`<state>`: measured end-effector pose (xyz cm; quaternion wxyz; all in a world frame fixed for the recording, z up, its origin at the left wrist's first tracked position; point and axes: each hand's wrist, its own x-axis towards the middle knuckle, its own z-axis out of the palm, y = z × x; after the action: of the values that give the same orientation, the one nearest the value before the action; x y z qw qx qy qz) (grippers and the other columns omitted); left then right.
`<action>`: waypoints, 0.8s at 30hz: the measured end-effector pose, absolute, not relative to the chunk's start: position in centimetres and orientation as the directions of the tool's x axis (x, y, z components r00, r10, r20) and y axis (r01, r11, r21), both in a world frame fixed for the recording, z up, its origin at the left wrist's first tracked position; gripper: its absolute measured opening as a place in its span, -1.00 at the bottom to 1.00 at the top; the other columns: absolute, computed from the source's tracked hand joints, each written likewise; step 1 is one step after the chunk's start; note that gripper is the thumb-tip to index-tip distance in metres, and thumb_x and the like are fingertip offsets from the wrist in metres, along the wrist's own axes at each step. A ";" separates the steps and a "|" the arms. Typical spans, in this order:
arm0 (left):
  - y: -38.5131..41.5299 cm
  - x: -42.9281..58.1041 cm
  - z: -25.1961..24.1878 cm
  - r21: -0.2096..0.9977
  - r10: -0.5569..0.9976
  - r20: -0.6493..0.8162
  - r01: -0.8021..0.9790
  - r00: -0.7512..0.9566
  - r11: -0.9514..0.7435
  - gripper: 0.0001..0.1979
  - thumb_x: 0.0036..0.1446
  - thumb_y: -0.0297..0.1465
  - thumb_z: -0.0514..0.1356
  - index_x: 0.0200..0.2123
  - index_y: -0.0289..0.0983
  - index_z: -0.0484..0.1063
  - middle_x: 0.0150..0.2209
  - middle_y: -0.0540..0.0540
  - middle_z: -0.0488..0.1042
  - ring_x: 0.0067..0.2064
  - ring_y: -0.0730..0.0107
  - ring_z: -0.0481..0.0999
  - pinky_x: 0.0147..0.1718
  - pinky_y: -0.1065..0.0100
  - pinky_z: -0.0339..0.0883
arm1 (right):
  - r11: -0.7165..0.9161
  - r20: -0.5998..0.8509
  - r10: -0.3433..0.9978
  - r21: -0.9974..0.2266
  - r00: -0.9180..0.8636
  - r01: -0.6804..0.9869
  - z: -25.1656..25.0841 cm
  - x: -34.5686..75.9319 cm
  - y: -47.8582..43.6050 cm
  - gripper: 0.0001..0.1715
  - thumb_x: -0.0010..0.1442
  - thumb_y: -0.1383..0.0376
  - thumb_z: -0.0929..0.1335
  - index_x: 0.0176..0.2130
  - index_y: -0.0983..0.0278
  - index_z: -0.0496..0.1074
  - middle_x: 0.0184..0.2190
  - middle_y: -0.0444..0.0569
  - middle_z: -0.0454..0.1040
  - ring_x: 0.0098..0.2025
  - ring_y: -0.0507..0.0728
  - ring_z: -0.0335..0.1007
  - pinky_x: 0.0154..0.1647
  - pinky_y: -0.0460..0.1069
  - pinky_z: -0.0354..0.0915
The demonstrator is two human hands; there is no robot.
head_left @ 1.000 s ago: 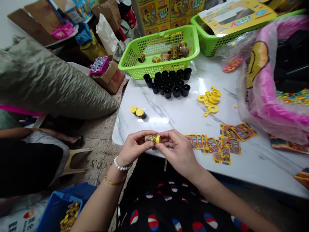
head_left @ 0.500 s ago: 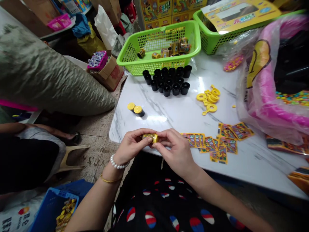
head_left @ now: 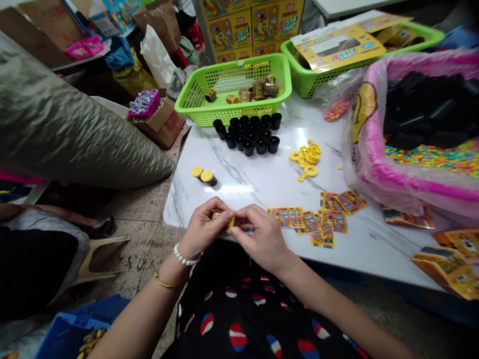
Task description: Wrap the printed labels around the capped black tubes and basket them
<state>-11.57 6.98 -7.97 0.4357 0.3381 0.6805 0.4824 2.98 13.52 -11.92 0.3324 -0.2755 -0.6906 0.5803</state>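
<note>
- The left hand [head_left: 204, 225] grips the small cup [head_left: 216, 215] near the table [head_left: 178, 198].
- The right hand [head_left: 261, 236] pinches its yellow end [head_left: 232, 222].
- Probably light, stiff, slick: best held round its sides.

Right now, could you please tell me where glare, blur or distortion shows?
Head view: glare streaks the white table near two yellow-lidded cups; head view: small print on the yellow packets is unreadably soft; head view: the pink tub looks stretched, perhaps by a wide lens; head view: the held container is partly hidden, details unclear.
</note>
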 end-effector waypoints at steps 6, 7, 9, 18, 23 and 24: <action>6.8 -12.8 -7.9 0.938 0.905 -0.338 -0.010 -0.259 0.347 -0.62 0.01 -0.20 0.39 -0.18 -0.30 0.47 -0.40 0.01 0.45 -0.50 0.51 0.40 -0.51 0.44 0.34 | 0.057 0.076 0.799 -0.997 -0.596 -0.052 -11.9 2.9 13.6 -0.83 0.12 0.33 0.46 -0.24 0.27 0.44 -0.29 -0.02 0.48 -0.34 0.08 0.52 -0.32 -0.02 0.52; 6.9 -13.0 -7.9 0.932 0.904 -0.354 -0.010 -0.241 0.362 -0.63 0.01 -0.21 0.40 -0.19 -0.30 0.46 -0.41 0.01 0.45 -0.52 0.53 0.39 -0.53 0.46 0.33 | 0.133 0.126 0.802 -0.991 -0.584 -0.032 -11.9 2.9 13.6 -0.85 0.12 0.35 0.45 -0.25 0.27 0.44 -0.31 -0.02 0.46 -0.34 0.09 0.50 -0.32 -0.02 0.51; 7.1 -13.2 -7.8 0.918 0.897 -0.389 -0.005 -0.209 0.397 -0.65 0.03 -0.24 0.40 -0.21 -0.31 0.43 -0.45 0.03 0.44 -0.56 0.56 0.36 -0.59 0.50 0.30 | 0.289 0.232 0.790 -0.957 -0.567 0.011 -12.1 2.8 13.4 -0.90 0.16 0.38 0.42 -0.26 0.27 0.42 -0.33 -0.03 0.44 -0.31 0.11 0.46 -0.29 0.00 0.48; 7.6 -13.8 -7.9 0.922 0.913 -0.386 -0.056 -0.129 0.382 -0.51 0.05 -0.08 0.35 -0.08 -0.25 0.37 -0.46 0.05 0.44 -0.51 0.48 0.44 -0.61 0.48 0.38 | 0.126 0.142 0.839 -0.990 -0.525 -0.066 -12.2 2.2 13.2 -0.81 0.13 0.35 0.45 -0.20 0.26 0.43 -0.28 -0.04 0.47 -0.30 0.08 0.51 -0.30 -0.03 0.52; 6.9 -14.4 -8.7 0.945 0.925 -0.315 -0.160 -0.211 0.285 -0.53 0.04 -0.26 0.39 0.00 -0.24 0.40 -0.20 -0.08 0.48 -0.31 0.36 0.51 -0.49 0.38 0.51 | -0.015 0.068 0.837 -0.989 -0.543 -0.148 -12.0 2.4 13.4 -0.79 0.13 0.34 0.46 -0.18 0.26 0.46 -0.24 -0.04 0.50 -0.26 0.09 0.56 -0.22 0.00 0.55; 6.8 -14.4 -8.9 0.947 0.927 -0.311 -0.158 -0.212 0.281 -0.56 0.05 -0.28 0.39 -0.03 -0.26 0.42 -0.26 -0.07 0.48 -0.34 0.38 0.51 -0.51 0.39 0.50 | -0.016 0.073 0.836 -0.987 -0.544 -0.158 -12.0 2.4 13.4 -0.78 0.13 0.34 0.46 -0.17 0.27 0.46 -0.22 -0.04 0.49 -0.27 0.08 0.56 -0.23 0.00 0.55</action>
<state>-14.37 6.84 -8.87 0.5375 0.3241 0.5930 0.5044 2.37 13.44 -11.97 0.3809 -0.2879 -0.5888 0.6522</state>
